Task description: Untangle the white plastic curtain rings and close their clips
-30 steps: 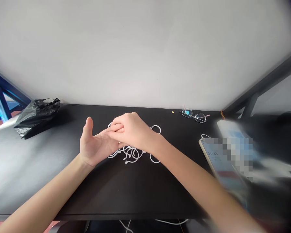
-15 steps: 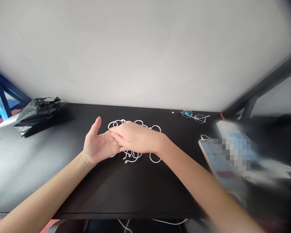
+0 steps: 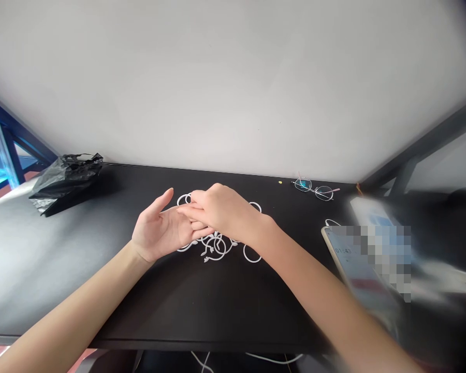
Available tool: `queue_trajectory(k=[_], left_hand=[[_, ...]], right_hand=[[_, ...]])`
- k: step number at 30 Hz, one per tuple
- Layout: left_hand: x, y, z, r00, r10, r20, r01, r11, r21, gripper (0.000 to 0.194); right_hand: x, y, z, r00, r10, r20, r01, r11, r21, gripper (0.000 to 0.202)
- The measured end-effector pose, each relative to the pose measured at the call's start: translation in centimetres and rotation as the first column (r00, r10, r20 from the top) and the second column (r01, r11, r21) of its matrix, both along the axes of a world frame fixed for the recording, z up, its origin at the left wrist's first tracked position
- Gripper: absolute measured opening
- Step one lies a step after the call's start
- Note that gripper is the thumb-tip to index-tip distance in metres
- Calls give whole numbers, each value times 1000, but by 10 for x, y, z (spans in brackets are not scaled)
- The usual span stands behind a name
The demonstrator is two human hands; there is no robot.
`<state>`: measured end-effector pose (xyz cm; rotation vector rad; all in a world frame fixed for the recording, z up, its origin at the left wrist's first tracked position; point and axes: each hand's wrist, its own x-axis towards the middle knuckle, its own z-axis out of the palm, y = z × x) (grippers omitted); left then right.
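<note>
My left hand (image 3: 165, 233) is palm up with its thumb raised and its fingers stretched out, holding nothing. Across its fingers lies my right hand (image 3: 221, 210), palm down, its fingertips touching the left palm and fingers. The right hand's fingers are bent and close together; whether anything is under them is hidden. Beneath and behind both hands, several white looped cords (image 3: 217, 254) lie on the black table (image 3: 217, 305), partly covered by the hands.
At the back left sits a crumpled black plastic bag (image 3: 68, 178). Glasses (image 3: 314, 190) lie at the back right, near a small yellow bit (image 3: 280, 182). Further right are a phone (image 3: 357, 274) with a white cable and a blurred white-and-blue packet (image 3: 373, 215).
My right hand has drawn back slightly to the right with its knuckles raised higher. More of my left palm and fingers shows. The view has shifted a little.
</note>
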<state>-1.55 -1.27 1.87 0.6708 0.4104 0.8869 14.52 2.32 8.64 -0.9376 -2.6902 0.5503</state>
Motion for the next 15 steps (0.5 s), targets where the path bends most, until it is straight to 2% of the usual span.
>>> queue_trajectory(k=[2, 4, 8, 12, 15], left_hand=[[0, -1, 2, 998, -23, 54, 22, 1000, 17, 60], [1, -2, 4, 994, -31, 104, 29, 999, 17, 66], [7, -6, 8, 980, -49, 192, 48, 999, 10, 83], [11, -8, 7, 973, -70, 221, 68, 998, 16, 87], [11, -6, 3, 978, -62, 199, 61, 998, 12, 89]], right_hand=[[0, 6, -6, 1000, -16, -6, 16, 998, 56, 43], [-1, 13, -18, 998, -40, -45, 47, 985, 167, 49], [-5, 25, -48, 978, -78, -194, 146, 919, 366, 54], [-5, 33, -73, 917, 12, -399, 198, 855, 480, 57], [-5, 39, -84, 829, 90, -552, 222, 853, 472, 60]])
